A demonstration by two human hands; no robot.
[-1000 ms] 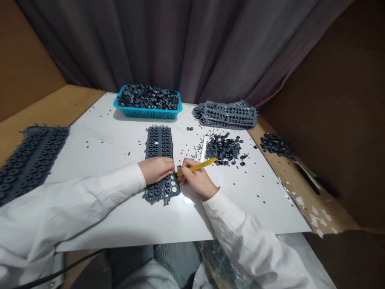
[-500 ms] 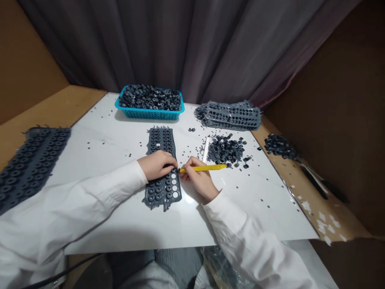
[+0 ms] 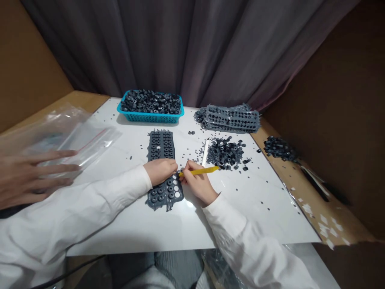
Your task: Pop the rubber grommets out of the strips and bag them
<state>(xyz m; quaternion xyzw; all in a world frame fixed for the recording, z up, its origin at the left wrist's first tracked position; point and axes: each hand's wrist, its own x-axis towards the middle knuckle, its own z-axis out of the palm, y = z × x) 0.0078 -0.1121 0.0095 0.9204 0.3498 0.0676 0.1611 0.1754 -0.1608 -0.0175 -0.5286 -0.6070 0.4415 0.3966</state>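
Observation:
A dark rubber sheet (image 3: 162,150) with rows of raised round rings lies lengthwise in front of me. White round spots show along its near right side, with one more near the far end. My left hand (image 3: 162,170) lies across the middle of the sheet, its fingertips pinched together at the right edge; what exactly sits under them is hidden. In my right hand (image 3: 195,178) is a yellow pen-shaped tool (image 3: 204,171), gripped like a pencil. The tool's tip points left and meets the sheet's right edge beside my left fingertips.
At left, another person's hand (image 3: 33,172) is over a clear plastic bag (image 3: 87,148). A blue basket (image 3: 150,118) full of dark rubber pieces stands behind. Stacked sheets (image 3: 231,118), a loose pile (image 3: 227,152) and a white pen (image 3: 205,152) lie right; black-handled tools (image 3: 314,182) lie beyond.
Another person's hand and a clear plastic bag have come in from the left, covering the sheet there. My hands stay at the middle sheet; the yellow tool has shifted slightly.

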